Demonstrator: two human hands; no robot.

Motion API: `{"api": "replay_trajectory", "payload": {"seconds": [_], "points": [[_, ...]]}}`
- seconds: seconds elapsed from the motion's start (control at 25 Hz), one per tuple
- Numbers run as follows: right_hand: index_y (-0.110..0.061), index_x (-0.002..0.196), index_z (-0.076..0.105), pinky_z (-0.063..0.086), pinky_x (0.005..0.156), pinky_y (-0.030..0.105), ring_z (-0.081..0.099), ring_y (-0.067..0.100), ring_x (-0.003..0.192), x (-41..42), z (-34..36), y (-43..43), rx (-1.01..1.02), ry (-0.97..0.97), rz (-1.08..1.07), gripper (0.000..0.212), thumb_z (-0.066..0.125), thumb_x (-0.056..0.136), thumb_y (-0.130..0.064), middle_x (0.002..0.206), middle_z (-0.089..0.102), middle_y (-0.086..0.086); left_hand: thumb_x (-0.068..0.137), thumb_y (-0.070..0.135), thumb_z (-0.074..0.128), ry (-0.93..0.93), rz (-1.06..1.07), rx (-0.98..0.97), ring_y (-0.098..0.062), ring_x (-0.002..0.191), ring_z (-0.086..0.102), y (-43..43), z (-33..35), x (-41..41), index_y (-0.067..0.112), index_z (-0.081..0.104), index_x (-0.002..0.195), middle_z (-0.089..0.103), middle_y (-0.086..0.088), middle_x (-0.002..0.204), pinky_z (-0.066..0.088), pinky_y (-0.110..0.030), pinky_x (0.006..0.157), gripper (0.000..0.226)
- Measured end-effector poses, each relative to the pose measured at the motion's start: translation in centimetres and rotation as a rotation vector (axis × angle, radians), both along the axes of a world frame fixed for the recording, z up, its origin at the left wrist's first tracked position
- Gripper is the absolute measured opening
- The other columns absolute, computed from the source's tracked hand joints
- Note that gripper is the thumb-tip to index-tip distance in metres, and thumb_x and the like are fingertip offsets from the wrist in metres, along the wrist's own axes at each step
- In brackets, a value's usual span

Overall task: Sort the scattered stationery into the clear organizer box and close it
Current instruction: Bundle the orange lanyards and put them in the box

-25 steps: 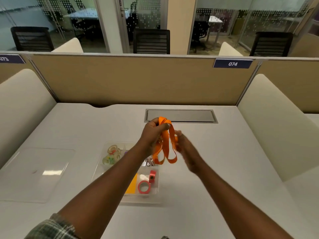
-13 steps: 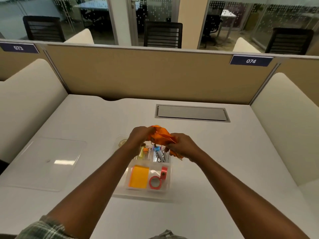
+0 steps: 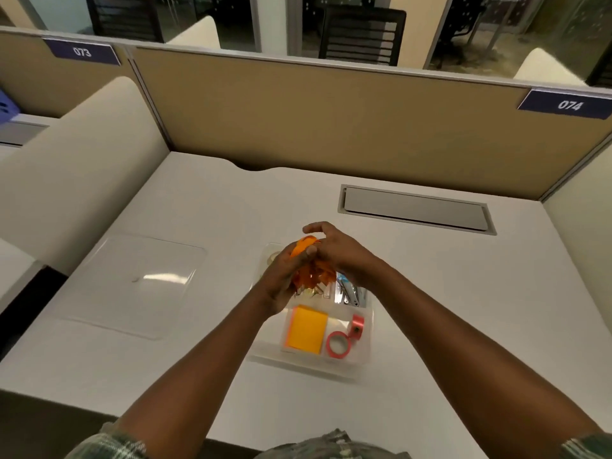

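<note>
Over the organizer box [image 3: 368, 339], hands [image 3: 281, 281] [image 3: 339, 253] bunching orange ribbon [image 3: 305, 246] hide far compartments.

White desk [image 3: 480, 309] carrying a clear organizer box and its loose lid.
The clear organizer box [image 3: 311, 364] stands on the desk directly under the fingers [image 3: 318, 227] and runs from there toward the person; its far end is hidden behind them. The clear lid [image 3: 132, 283] lies flat on the desk well left of the fingers, apart from the box, with a streak of light on it. Beyond the fingers and to their right, a grey rectangular hatch [image 3: 414, 210] is set flush into the desk, near the tan partition [image 3: 331, 127].
</note>
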State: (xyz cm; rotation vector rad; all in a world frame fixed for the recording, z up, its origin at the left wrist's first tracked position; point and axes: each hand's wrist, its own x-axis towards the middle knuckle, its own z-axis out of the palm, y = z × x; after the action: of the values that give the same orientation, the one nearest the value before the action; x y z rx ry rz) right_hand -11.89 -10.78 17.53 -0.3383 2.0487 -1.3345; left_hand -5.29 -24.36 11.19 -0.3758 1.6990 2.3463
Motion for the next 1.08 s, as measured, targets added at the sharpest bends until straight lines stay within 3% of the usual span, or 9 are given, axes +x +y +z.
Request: {"api": "replay_trajectory", "payload": {"seconds": [0.12, 0.28, 0.36, 0.48, 0.6, 0.72, 0.84, 0.96, 1.08], "points": [[-0.025, 0.125, 0.055, 0.05, 0.1, 0.045, 0.054, 0.028, 0.116, 1.5, -2.3, -4.1, -0.12, -0.215, -0.27, 0.03, 0.052, 0.097, -0.035, 0.126, 0.056, 0.005, 0.082, 0.045, 0.073, -0.106, 0.074, 0.172, -0.031, 0.114, 0.066, -1.9, -1.0, 0.4, 0.018, 0.059, 0.13, 0.069, -0.012, 0.123, 0.058, -0.045, 0.086, 0.057], [-0.012, 0.106, 0.061, 0.051, 0.081, 0.039, 0.058, 0.027, 0.102, 2.5, -4.0, -7.2, -0.242, -0.538, -0.315, 0.025, 0.05, 0.094, -0.031, 0.115, 0.06, 0.014, 0.083, 0.021, 0.074, -0.253, 0.151, -0.039, -0.027, 0.081, 0.075, -5.0, -2.3, 1.1, 0.018, 0.069, 0.103, 0.075, -0.014, 0.096, 0.059, -0.037, 0.064, 0.021], [-0.005, 0.119, 0.058, 0.052, 0.083, 0.039, 0.059, 0.029, 0.103, 2.6, -4.9, -7.7, -0.206, -0.572, -0.22, 0.035, 0.05, 0.094, -0.028, 0.121, 0.06, 0.021, 0.084, 0.023, 0.071, -0.279, 0.165, -0.293, -0.025, 0.07, 0.072, -6.2, -3.2, 1.5, 0.019, 0.068, 0.096, 0.073, -0.014, 0.087, 0.056, -0.031, 0.056, 0.013], [-0.01, 0.126, 0.055, 0.054, 0.087, 0.037, 0.062, 0.024, 0.103, 2.8, -5.9, -8.2, -0.093, -0.519, -0.096, 0.037, 0.052, 0.095, -0.03, 0.118, 0.061, 0.013, 0.084, 0.027, 0.068, -0.258, 0.207, -0.627, -0.024, 0.072, 0.069, -6.6, -4.9, 2.0, 0.017, 0.061, 0.098, 0.07, -0.011, 0.085, 0.055, -0.03, 0.055, 0.018], [-0.013, 0.124, 0.056, 0.058, 0.087, 0.038, 0.068, 0.026, 0.099, 2.1, -6.6, -7.9, -0.019, -0.466, -0.085, 0.035, 0.055, 0.095, -0.033, 0.115, 0.065, 0.011, 0.089, 0.023, 0.062, -0.226, 0.318, -0.648, -0.016, 0.073, 0.065, -6.3, -6.5, 2.4, 0.029, 0.053, 0.092, 0.065, -0.003, 0.087, 0.05, -0.021, 0.05, 0.011], [-0.011, 0.125, 0.057, 0.062, 0.074, 0.037, 0.075, 0.033, 0.089, 1.8, -7.0, -6.7, -0.005, -0.507, -0.121, 0.039, 0.056, 0.094, -0.034, 0.11, 0.071, 0.015, 0.091, 0.021, 0.062, -0.19, 0.439, -0.567, -0.01, 0.068, 0.065, -6.0, -7.5, 2.9, 0.034, 0.051, 0.091, 0.063, 0.002, 0.085, 0.045, -0.012, 0.041, 0.017], [-0.013, 0.126, 0.056, 0.062, 0.075, 0.039, 0.075, 0.035, 0.09, 2.0, -7.9, -5.5, -0.073, -0.596, -0.17, 0.037, 0.057, 0.095, -0.033, 0.111, 0.072, 0.015, 0.089, 0.016, 0.066, -0.134, 0.494, -0.572, -0.013, 0.072, 0.064, -5.9, -8.0, 3.1, 0.028, 0.053, 0.1, 0.062, 0.002, 0.087, 0.049, -0.018, 0.047, 0.021], [-0.011, 0.125, 0.056, 0.06, 0.081, 0.044, 0.073, 0.039, 0.097, 2.4, -8.9, -4.7, -0.23, -0.781, -0.334, 0.035, 0.047, 0.099, -0.033, 0.117, 0.072, 0.016, 0.083, 0.012, 0.073, 0.035, 0.399, -0.774, -0.01, 0.077, 0.059, -6.0, -8.6, 3.6, 0.021, 0.052, 0.106, 0.059, 0.005, 0.088, 0.047, -0.013, 0.058, 0.033], [-0.007, 0.123, 0.059, 0.059, 0.081, 0.041, 0.072, 0.037, 0.099, 2.5, -9.9, -3.9, -0.193, -0.77, -0.368, 0.039, 0.044, 0.1, -0.034, 0.116, 0.072, 0.016, 0.081, 0.007, 0.073, 0.169, 0.285, -0.906, -0.016, 0.09, 0.06, -5.9, -9.2, 4.3, 0.016, 0.054, 0.115, 0.062, 0.0, 0.102, 0.047, -0.01, 0.07, 0.04]]}}
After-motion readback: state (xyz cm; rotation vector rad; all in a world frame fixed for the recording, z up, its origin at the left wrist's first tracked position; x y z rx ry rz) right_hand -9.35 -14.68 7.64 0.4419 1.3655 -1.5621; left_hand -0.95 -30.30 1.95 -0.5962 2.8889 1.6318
